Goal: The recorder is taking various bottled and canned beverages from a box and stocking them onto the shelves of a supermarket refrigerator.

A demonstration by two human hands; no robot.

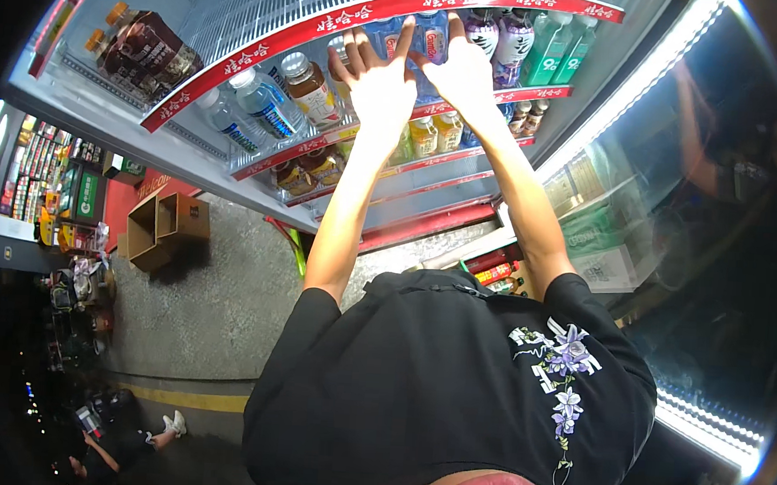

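Observation:
Both my arms reach up into a drinks fridge. My left hand (378, 86) has its fingers spread and stretched toward the red strip (344, 19) along a shelf edge. Beside it, my right hand (463, 76) points its index finger up at the same strip, its thumb out toward the left hand. Behind and between the hands stand clear bottles with blue and red labels (433, 42), partly hidden. To the left are a bottle of amber drink (311, 88) and a clear bottle with a blue label (271, 104). Purple-labelled bottles (512, 50) and green bottles (548, 52) stand to the right.
Dark drink bottles with orange caps (147, 50) fill the upper left. Yellow drinks (437, 135) stand one shelf lower. At right is a glass door (614, 194) beside a bright light strip. An open cardboard box (169, 229) sits on the floor; a person (104, 456) is at lower left.

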